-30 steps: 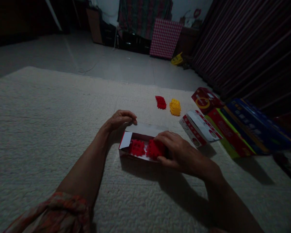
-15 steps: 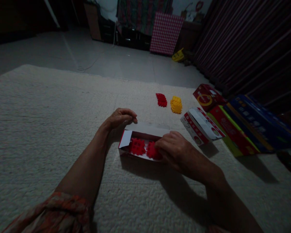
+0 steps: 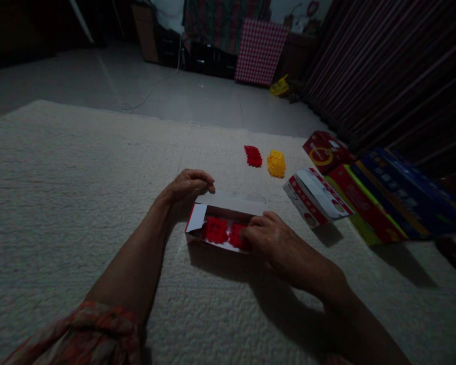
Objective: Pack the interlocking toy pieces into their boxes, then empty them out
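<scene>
A small open carton (image 3: 195, 238) with a white inside lies on the pale quilted mat. In it are two red toothed plastic building pieces: the left one (image 3: 216, 229) shows fully, the right one (image 3: 237, 235) is partly covered by my fingers. My right hand (image 3: 271, 237) reaches over the carton's right end, fingertips closed together on that right piece. At the back left corner my left hand (image 3: 190, 183) has its fingers bent round the edge of the raised lid flap (image 3: 235, 202). Its thumb is mostly hidden.
Beyond the carton lie a red piece (image 3: 253, 156) and a yellow stack of toothed pieces (image 3: 276, 163). To the right stand a white-and-red box (image 3: 317, 197), a dark red box (image 3: 327, 151) and a large blue box (image 3: 406, 192). Tiled floor (image 3: 197, 101) lies past the mat.
My right hand has shifted slightly down, its fingers pressing closer over the right red piece. My left hand and the carton have stayed in place.
</scene>
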`<state>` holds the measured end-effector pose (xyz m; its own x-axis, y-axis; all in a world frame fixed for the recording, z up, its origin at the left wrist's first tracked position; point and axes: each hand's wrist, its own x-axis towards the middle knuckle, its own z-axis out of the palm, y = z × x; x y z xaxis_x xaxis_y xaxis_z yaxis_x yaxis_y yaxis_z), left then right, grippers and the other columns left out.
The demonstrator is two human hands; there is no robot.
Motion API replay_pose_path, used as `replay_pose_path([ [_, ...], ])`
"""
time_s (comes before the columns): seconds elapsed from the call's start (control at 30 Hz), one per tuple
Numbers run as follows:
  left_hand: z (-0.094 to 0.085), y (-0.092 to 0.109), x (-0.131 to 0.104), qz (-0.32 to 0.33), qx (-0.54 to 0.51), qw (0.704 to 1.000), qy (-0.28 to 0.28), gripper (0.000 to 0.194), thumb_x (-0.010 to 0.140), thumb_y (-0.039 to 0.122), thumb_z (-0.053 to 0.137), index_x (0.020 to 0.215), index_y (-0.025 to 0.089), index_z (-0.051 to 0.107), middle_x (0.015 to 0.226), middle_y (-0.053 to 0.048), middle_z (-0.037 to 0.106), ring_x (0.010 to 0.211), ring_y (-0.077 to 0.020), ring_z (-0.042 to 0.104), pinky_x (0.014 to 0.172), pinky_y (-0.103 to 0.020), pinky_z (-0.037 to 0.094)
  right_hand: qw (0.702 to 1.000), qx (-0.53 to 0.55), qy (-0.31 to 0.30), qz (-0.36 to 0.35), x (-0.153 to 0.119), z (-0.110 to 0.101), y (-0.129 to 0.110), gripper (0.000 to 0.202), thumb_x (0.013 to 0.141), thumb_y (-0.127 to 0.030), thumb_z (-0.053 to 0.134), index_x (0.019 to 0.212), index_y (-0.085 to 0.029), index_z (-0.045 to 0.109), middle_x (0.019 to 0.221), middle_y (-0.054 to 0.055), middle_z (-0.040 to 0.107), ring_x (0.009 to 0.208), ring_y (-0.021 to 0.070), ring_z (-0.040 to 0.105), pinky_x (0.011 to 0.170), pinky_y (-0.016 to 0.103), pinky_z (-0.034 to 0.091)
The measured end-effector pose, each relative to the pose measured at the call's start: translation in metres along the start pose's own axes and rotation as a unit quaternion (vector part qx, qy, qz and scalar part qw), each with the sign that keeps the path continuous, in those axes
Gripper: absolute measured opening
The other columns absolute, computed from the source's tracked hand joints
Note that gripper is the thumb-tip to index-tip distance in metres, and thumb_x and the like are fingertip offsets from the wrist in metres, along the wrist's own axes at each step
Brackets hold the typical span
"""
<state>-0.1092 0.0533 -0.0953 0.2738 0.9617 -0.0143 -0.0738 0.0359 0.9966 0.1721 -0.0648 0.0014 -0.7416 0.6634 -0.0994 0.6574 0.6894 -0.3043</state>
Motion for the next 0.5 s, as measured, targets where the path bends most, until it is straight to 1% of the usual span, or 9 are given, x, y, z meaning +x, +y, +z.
replay_pose_path([
  [0.1, -0.0003, -0.0006, 0.0005, -0.004, -0.009, 1.0, 0.0, 0.015, 0.065, 0.015, 0.067, 0.077, 0.017, 0.075, 0.071, -0.005, 0.075, 0.06, -0.0136, 0.059, 0.065, -0.032, 0.045, 1.0, -0.005, 0.017, -0.012, 0.0005, 0.0017, 0.0017, 0.024, 0.092, -0.003, 0.049, 0.1, -0.02, 0.065, 0.101, 0.01, 0.065, 0.097, 0.0241, 0.053, 0.088, 0.039, 0.046],
  [0.2, 0.0001, 0.0004, -0.0002, -0.016, -0.01, 1.0, 0.004, 0.015, 0.066, 0.015, 0.067, 0.078, 0.017, 0.075, 0.071, -0.005, 0.075, 0.061, -0.014, 0.059, 0.066, -0.032, 0.044, 0.998, -0.009, 0.041, -0.041, 0.0015, 0.0023, 0.0034, 0.028, 0.09, -0.001, 0.049, 0.102, -0.019, 0.065, 0.104, 0.011, 0.067, 0.104, 0.0253, 0.056, 0.102, 0.047, 0.042],
  [0.27, 0.001, 0.0025, -0.0015, -0.024, -0.011, 1.0, 0.007, 0.015, 0.066, 0.015, 0.067, 0.078, 0.018, 0.075, 0.071, -0.005, 0.075, 0.062, -0.0145, 0.06, 0.067, -0.032, 0.044, 0.997, -0.009, 0.05, -0.055, 0.0019, 0.002, 0.0039, 0.029, 0.088, 0.001, 0.049, 0.102, -0.019, 0.065, 0.105, 0.011, 0.069, 0.107, 0.0262, 0.058, 0.107, 0.052, 0.038],
  [0.4, 0.0034, 0.0073, -0.0042, -0.038, -0.007, 0.999, 0.012, 0.014, 0.066, 0.014, 0.066, 0.076, 0.018, 0.075, 0.072, -0.005, 0.075, 0.063, -0.0147, 0.06, 0.067, -0.032, 0.044, 0.996, -0.012, 0.068, -0.06, -0.0001, -0.0007, 0.0023, 0.028, 0.089, 0.0, 0.048, 0.101, -0.02, 0.064, 0.107, 0.012, 0.071, 0.105, 0.0256, 0.062, 0.108, 0.054, 0.039],
  [0.5, 0.0051, 0.0087, -0.0051, -0.043, -0.001, 0.999, 0.015, 0.014, 0.065, 0.014, 0.066, 0.076, 0.018, 0.075, 0.072, -0.004, 0.075, 0.062, -0.014, 0.058, 0.065, -0.031, 0.043, 0.992, -0.004, 0.102, -0.075, -0.0029, -0.0074, -0.0001, 0.029, 0.091, -0.001, 0.045, 0.103, -0.02, 0.064, 0.106, 0.011, 0.072, 0.102, 0.0237, 0.063, 0.106, 0.051, 0.041],
])
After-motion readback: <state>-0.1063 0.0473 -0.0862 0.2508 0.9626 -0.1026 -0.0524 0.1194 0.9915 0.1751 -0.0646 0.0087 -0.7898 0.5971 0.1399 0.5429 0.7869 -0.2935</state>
